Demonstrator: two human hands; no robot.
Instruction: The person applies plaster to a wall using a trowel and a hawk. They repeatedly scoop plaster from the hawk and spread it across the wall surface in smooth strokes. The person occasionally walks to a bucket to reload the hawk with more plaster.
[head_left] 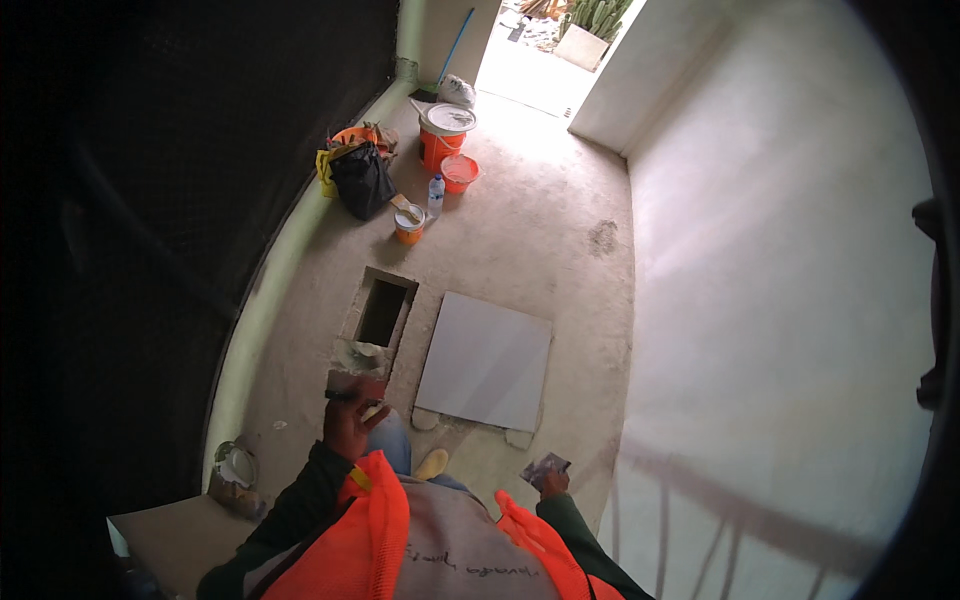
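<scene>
My left hand (347, 420) grips the handle of a trowel (352, 383) whose flat blade carries grey mortar, held just below a rectangular hole (382, 311) in the concrete floor. A small tool with a dark flat blade (545, 466) is in my right hand (551, 483), low at my right side. A large pale square tile (485, 360) lies flat on the floor between both hands, a little ahead of me. My orange vest and one knee fill the lower middle.
Orange buckets (443, 138), a small orange tub (459, 172), a plastic bottle (436, 194), a small can (408, 224) and a black bag (361, 178) stand farther ahead by the left wall. A mortar-caked bucket (235, 470) sits at my left. White wall on the right; open doorway ahead.
</scene>
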